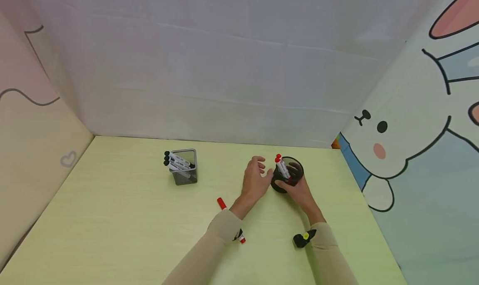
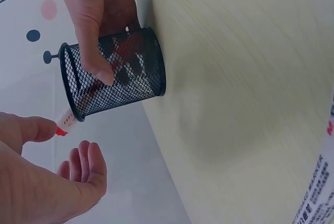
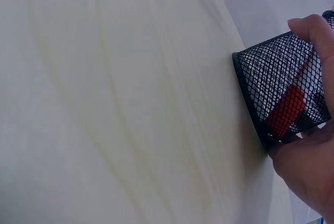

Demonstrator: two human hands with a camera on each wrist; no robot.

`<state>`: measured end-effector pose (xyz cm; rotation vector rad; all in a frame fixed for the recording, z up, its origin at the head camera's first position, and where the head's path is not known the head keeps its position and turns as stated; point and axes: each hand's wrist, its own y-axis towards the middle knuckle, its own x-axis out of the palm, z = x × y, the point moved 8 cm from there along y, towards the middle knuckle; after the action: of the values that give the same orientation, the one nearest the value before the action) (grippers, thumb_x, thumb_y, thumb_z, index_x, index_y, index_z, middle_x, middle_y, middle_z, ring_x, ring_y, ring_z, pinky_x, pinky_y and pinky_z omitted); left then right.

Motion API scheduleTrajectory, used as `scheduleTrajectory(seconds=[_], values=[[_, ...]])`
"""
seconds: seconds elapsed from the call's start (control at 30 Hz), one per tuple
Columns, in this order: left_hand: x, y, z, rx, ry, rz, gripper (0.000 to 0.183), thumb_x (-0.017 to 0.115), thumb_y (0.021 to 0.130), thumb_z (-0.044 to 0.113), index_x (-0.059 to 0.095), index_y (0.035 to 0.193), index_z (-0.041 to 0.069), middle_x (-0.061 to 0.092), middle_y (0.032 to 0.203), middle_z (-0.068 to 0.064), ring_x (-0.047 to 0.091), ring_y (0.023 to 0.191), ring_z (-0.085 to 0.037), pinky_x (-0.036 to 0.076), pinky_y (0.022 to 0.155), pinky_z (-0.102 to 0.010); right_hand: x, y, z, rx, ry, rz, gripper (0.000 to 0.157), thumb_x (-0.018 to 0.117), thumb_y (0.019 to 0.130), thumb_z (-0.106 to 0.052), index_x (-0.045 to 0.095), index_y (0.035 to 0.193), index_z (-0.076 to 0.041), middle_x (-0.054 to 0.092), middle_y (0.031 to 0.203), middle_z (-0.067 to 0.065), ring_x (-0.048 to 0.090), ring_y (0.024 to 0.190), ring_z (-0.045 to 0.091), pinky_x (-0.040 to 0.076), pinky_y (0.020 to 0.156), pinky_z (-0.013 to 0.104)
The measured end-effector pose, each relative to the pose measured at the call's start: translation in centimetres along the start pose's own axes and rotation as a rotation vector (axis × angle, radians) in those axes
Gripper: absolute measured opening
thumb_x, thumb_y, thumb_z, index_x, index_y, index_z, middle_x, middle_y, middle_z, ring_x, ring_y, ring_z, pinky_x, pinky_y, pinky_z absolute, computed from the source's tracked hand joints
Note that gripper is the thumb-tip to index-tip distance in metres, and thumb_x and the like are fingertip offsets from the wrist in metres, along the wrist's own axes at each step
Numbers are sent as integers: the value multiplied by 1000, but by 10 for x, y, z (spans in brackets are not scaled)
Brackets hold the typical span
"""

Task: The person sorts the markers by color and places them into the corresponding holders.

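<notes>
My right hand (image 1: 299,192) grips a round black mesh pen cup (image 2: 151,62) from its right side, thumb across the near wall. Red-and-white whiteboard markers (image 1: 283,169) stand in the cup, leaning left, and a red cap (image 3: 287,110) shows through the mesh. Just left of the cup is my left hand (image 1: 256,182), fingers loosely bent and apart from the thumb, nothing gripped. In the left wrist view its thumb tip is close to a marker's red end (image 2: 62,130); whether they touch I cannot tell. Another red whiteboard marker (image 1: 221,203) lies on the table, partly hidden under my left forearm.
A rectangular mesh holder (image 1: 185,178) with several black-capped markers (image 1: 178,162) stands at the left on the pale table (image 1: 123,218). A white wall (image 1: 224,89) closes off the back, and a panel with a cartoon rabbit (image 1: 408,123) flanks the right side.
</notes>
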<state>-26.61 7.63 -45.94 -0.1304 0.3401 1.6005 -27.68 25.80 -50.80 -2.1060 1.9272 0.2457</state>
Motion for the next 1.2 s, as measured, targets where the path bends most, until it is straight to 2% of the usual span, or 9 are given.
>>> scheduleTrajectory(seconds=[0.2,0.33,0.43,0.63,0.77,0.93,1.2], values=[[-5,-4,-4,5,12,-21,31,68,96,17,59,123,4,62,103,-10,63,98,-31,51,79,-35,-2,10,22,-17,6,26,89,80,90,-12,24,158,-8,36,160,20,38,145,34,28,119,47],[-8,-8,-5,18,25,-43,28,68,97,16,60,122,3,63,103,-14,63,100,-34,51,81,-38,-4,14,30,-44,-5,47,87,81,89,-12,26,157,-9,40,158,18,41,143,31,29,118,46],[-11,-11,-5,33,43,-58,27,68,98,15,60,120,2,65,104,-17,63,101,-35,51,82,-39,-4,13,30,-55,-1,53,86,81,89,-12,27,156,-9,41,156,17,43,141,30,31,117,45],[-18,-15,-10,40,96,-72,24,69,98,14,62,117,3,65,101,-14,62,96,-29,50,81,-38,-3,13,28,-61,-16,52,85,82,88,-11,28,155,-8,43,155,18,43,140,31,31,117,47],[-20,-19,-14,45,108,-95,23,69,98,14,62,116,2,65,101,-15,62,97,-31,50,81,-38,-4,13,28,-64,-42,50,86,82,88,-12,28,155,-7,44,154,18,42,140,31,29,118,47],[-24,-26,-18,64,139,-143,23,69,98,14,62,117,2,64,102,-16,62,99,-35,51,82,-38,-3,14,29,-61,-8,35,87,81,89,-12,26,156,-9,43,155,17,42,140,29,29,117,47],[-30,-34,-24,85,167,-170,22,71,97,12,63,115,1,63,98,-12,61,95,-32,50,78,-35,-4,14,28,-72,-61,50,86,82,88,-13,28,155,-8,46,152,17,42,139,31,28,118,48]])
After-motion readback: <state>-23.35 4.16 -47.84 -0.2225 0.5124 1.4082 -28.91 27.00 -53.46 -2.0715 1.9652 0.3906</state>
